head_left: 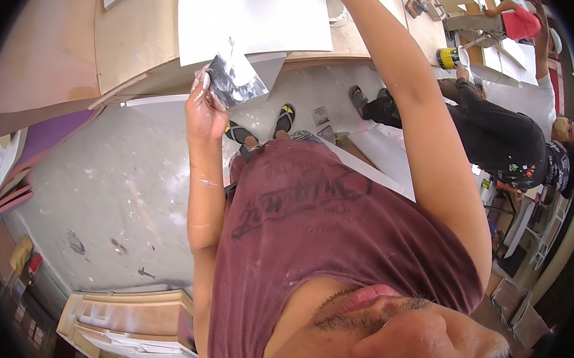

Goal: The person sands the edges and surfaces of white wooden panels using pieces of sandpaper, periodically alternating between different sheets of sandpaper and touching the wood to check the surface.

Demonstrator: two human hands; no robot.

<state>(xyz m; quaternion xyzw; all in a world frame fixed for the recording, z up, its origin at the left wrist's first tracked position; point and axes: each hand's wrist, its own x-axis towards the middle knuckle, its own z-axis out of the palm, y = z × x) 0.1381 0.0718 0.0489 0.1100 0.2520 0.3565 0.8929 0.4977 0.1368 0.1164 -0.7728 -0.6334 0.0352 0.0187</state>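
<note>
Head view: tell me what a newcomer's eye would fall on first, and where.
First, the shiny metal plate gripped in the person's left hand, left of centre near the top, by the edge of a bright white panel. Next, the maroon shirt filling the middle, then the yellow-and-black bucket at the upper right, near a co-worker in dark clothing.

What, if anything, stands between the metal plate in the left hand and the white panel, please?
Nothing visible: the left hand holds the metal plate, which partly overlaps the white panel in view; whether they touch is unclear.
</note>
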